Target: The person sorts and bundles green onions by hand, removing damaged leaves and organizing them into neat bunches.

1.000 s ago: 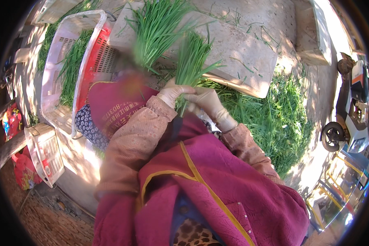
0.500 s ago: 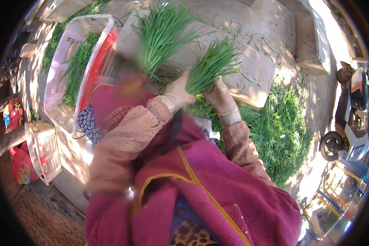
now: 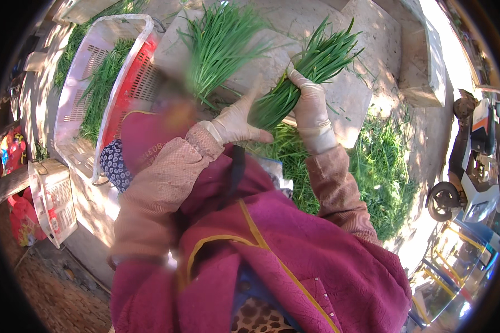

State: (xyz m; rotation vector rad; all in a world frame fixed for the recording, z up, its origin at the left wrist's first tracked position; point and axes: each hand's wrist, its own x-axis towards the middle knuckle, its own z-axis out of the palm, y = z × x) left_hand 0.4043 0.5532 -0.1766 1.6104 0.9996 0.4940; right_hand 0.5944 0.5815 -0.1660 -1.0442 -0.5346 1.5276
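- Left hand [image 3: 236, 123], in a pale glove, clasps the lower end of a bundle of green chives [image 3: 300, 83]; fingers wrap the cut stems, thumb pointing toward 3 o'clock.
- Right hand [image 3: 311, 108], gloved the same, grips the bundle's middle from the 3 o'clock side, fingers closed round the stalks.
- Bundle runs from the left hand up toward 1 o'clock; its leaf tips fan out past the right hand, over a pale stone slab [image 3: 361, 94].
- Room: slab surface is bare at 12 to 2 o'clock of the hands. At 11 o'clock a second sheaf of chives [image 3: 219, 47] lies on the slab, near the held bundle but not touching it.
- At 5 o'clock of the hands, a loose heap of chives [image 3: 383, 177] covers the ground beside the slab's near edge.
- At 9 to 10 o'clock, a pink-and-red plastic crate [image 3: 119, 83] holds more greens; a smaller white crate [image 3: 53, 200] stands lower at 8 o'clock.
- Far at 3 o'clock, a parked scooter [image 3: 472, 161] stands well apart.
- Against half a second ago: the bundle has been lifted higher and farther out over the slab, both hands raised with it, the right hand now higher along the stalks.
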